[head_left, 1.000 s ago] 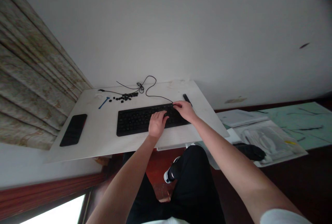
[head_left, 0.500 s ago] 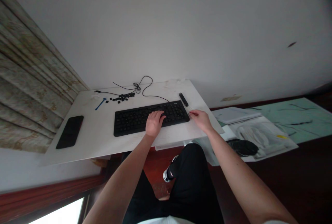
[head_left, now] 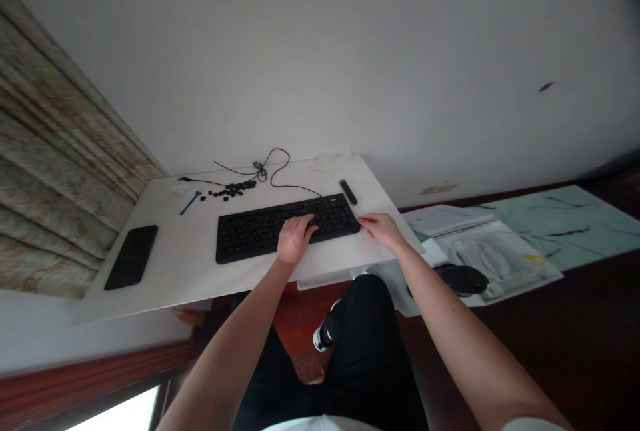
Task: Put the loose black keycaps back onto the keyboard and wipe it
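Note:
A black keyboard (head_left: 250, 239) lies slightly slanted on the white table. My left hand (head_left: 294, 238) rests over its right-centre part, fingers stretched out and thumb apart, with some keys hidden beneath. Beside the keyboard's right end, my right hand (head_left: 383, 230) has thumb and fingertips pinched together; what they hold, if anything, is too small to make out. Just beyond that hand lies a short black stick-like tool (head_left: 349, 192), with faint thin lines running from its near end toward my fingers. Several loose black keycaps (head_left: 233, 190) are scattered behind the keyboard, near a blue tool (head_left: 191, 202).
A black phone (head_left: 131, 258) lies at the table's left end. The keyboard's cable (head_left: 280, 184) loops along the back. Right of the table, a lower surface holds papers (head_left: 445, 221), a clear plastic bag (head_left: 490, 254) and a black object (head_left: 463, 280). A curtain (head_left: 60, 151) hangs at left.
The view has shifted slightly, so the table and its contents appear a little further left. Both hands keep nearly the same places at the keyboard; my right fingertips sit slightly closer to its right edge.

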The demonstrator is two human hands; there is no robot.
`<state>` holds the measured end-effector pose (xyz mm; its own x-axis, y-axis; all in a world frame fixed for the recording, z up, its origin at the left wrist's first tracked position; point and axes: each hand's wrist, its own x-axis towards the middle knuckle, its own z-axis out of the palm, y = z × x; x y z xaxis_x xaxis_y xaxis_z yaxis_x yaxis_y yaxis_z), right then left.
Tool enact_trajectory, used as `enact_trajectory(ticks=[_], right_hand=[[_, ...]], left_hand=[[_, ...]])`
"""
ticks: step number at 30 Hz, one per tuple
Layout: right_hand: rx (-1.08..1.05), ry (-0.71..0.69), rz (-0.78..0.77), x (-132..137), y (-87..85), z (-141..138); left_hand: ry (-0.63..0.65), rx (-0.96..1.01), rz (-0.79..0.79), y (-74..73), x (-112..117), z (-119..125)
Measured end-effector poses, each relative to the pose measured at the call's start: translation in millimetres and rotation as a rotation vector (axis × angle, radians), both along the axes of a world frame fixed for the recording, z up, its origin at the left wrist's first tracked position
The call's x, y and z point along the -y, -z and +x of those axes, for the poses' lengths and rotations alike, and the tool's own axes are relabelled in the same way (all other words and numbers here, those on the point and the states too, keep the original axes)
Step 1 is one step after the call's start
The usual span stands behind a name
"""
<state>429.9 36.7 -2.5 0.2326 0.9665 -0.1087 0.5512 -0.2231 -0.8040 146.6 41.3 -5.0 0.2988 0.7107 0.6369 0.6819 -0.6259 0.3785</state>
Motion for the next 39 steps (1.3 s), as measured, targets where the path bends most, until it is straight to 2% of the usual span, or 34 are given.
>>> enact_trajectory(ticks=[3, 6, 8, 9, 13, 16, 22, 25, 29, 35, 39], right_hand=[[0.113, 0.031, 0.041, 2, -7.4, -1], [0.24, 0.121, 0.17, 6, -21.6, -15], [0.179, 0.09, 0.234, 10, -31.1, -35], [0.092, 0.024, 0.236, 11, -35.0, -48], [-0.302, -0.236, 0.012, 11, -41.8, -100], [-0.441, -0.301, -0.106, 6, -41.3, -120], [-0.477, -0.216, -0.161, -5, -41.5, -120], [-0.463, -0.277, -0.172, -12, -41.9, -117], [-0.348, -0.365, -0.141, -29, -43.7, -108], [0.138, -0.424, 0.17, -77, -48.4, -88], [0.344, -0.517, 0.169, -95, -44.7, -86]], left_hand=[[-0.001, -0.004, -0.002, -0.2, 0, 0], [-0.002, -0.009, -0.005, 0.1, 0, 0], [0.004, -0.012, -0.005, 0.3, 0, -1], [0.007, -0.013, -0.005, 0.3, 0, -1], [0.016, -0.018, -0.002, -0.9, 1, -2], [0.013, -0.022, 0.001, -2.5, 2, -2], [0.038, -0.021, 0.01, -1.8, 1, -2], [0.045, -0.021, 0.006, -0.3, 1, -3], [0.025, -0.038, -0.028, -0.8, 0, -3], [-0.038, -0.182, -0.063, -3.7, -2, 3], [-0.021, -0.205, -0.061, -2.8, -3, 6]])
